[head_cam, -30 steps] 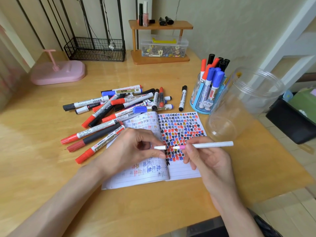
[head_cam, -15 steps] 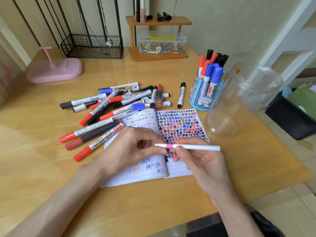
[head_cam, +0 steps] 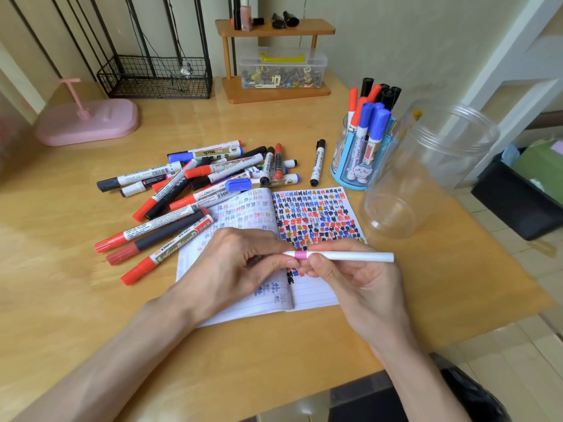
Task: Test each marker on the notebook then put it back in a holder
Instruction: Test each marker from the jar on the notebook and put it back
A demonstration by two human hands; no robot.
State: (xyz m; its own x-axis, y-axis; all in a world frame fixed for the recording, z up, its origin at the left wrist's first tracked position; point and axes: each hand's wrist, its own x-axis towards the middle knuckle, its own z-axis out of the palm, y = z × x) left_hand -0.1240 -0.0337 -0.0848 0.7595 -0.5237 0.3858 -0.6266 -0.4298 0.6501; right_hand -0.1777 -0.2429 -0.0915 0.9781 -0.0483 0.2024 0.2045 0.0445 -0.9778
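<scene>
Gripping the slim white pink-banded marker [head_cam: 350,256] by the barrel, the right hand [head_cam: 362,290] should hold it level while the left hand [head_cam: 231,263], pinching the cap end, works straight along it.

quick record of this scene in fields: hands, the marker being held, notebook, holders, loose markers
left hand: pinches the left end of the white marker
right hand: grips the white marker's barrel beside its pink band
white marker: roughly level, held over the notebook
notebook: open on the table, right page mostly filled with coloured marks
blue holder: upright, holds red, blue and black markers
clear jar: right of the blue holder, no markers visible inside
loose markers: piled beyond the notebook's left page
</scene>
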